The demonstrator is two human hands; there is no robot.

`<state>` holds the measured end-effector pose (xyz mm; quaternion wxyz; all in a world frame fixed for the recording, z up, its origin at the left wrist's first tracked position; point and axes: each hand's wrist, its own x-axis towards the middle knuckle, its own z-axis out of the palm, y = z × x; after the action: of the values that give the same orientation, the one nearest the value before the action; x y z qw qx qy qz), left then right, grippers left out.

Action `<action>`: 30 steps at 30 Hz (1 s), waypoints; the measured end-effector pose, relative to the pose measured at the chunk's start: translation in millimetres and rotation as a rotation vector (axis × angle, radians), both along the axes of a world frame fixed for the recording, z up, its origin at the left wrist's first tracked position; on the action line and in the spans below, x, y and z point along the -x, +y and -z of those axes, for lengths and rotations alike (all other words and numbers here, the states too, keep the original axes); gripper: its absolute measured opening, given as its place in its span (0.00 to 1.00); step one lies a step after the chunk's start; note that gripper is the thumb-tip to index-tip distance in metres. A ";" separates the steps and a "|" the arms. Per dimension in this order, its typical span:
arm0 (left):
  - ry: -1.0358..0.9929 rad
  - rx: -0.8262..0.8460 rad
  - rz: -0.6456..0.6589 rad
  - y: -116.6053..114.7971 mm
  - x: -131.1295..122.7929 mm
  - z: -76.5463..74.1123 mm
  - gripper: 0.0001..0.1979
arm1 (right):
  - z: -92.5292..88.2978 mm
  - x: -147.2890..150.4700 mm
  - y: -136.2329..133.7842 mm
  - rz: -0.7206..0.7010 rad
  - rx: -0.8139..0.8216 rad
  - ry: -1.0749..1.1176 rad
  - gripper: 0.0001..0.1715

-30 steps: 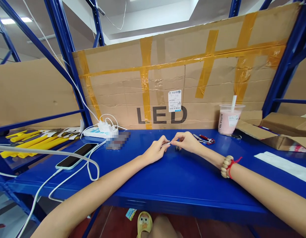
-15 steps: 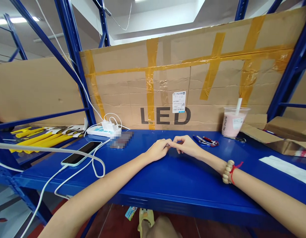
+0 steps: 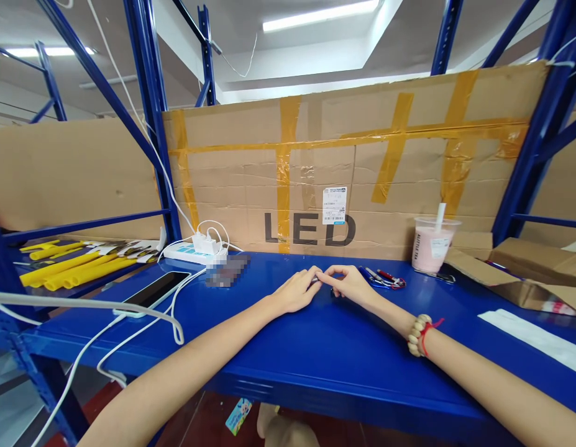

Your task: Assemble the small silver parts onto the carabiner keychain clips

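My left hand (image 3: 297, 292) rests on the blue tabletop (image 3: 288, 341), fingers bent together. Against its fingertips, my right hand (image 3: 350, 282) pinches with thumb and index finger. A small silvery bit (image 3: 314, 279) shows where the two hands meet; too little of it is visible to name. Something dark (image 3: 335, 293) peeks out under the right hand's curled fingers, its kind hidden. Just right of that hand lies a cluster of blue, silver and red carabiners (image 3: 383, 279). A beaded bracelet (image 3: 419, 335) with red string circles my right wrist.
A pink drink in a cup (image 3: 434, 245) with a straw stands back right, beside an open cardboard box (image 3: 539, 273). White paper (image 3: 534, 338) lies at right. On the left are a phone (image 3: 155, 292), cables, a power strip (image 3: 194, 251) and yellow-handled tools (image 3: 82, 267). Cardboard (image 3: 250, 186) walls the back.
The camera view has tilted up a little, so everything sits lower. My hands stay together at the same place, with slight finger movement; the silvery bit and dark thing now show.
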<state>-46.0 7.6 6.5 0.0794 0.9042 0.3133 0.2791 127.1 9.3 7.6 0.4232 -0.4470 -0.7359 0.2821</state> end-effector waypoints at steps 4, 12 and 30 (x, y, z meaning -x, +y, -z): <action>0.023 0.030 -0.024 4.3 -0.5 1.6 0.12 | 1.6 -1.6 0.8 0.032 -0.043 -0.041 0.25; 0.079 -0.061 -0.133 4.8 -2.5 0.6 0.12 | 4.8 -5.1 3.7 0.055 -0.217 -0.082 0.20; 0.075 0.096 -0.161 -0.1 -1.0 -4.5 0.12 | 2.4 -15.6 12.6 0.071 -0.442 -0.169 0.12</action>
<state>-45.0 7.5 11.0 0.0879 0.8811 0.4009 0.2350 142.7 22.0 5.2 0.4572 -0.3910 -0.7965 0.0609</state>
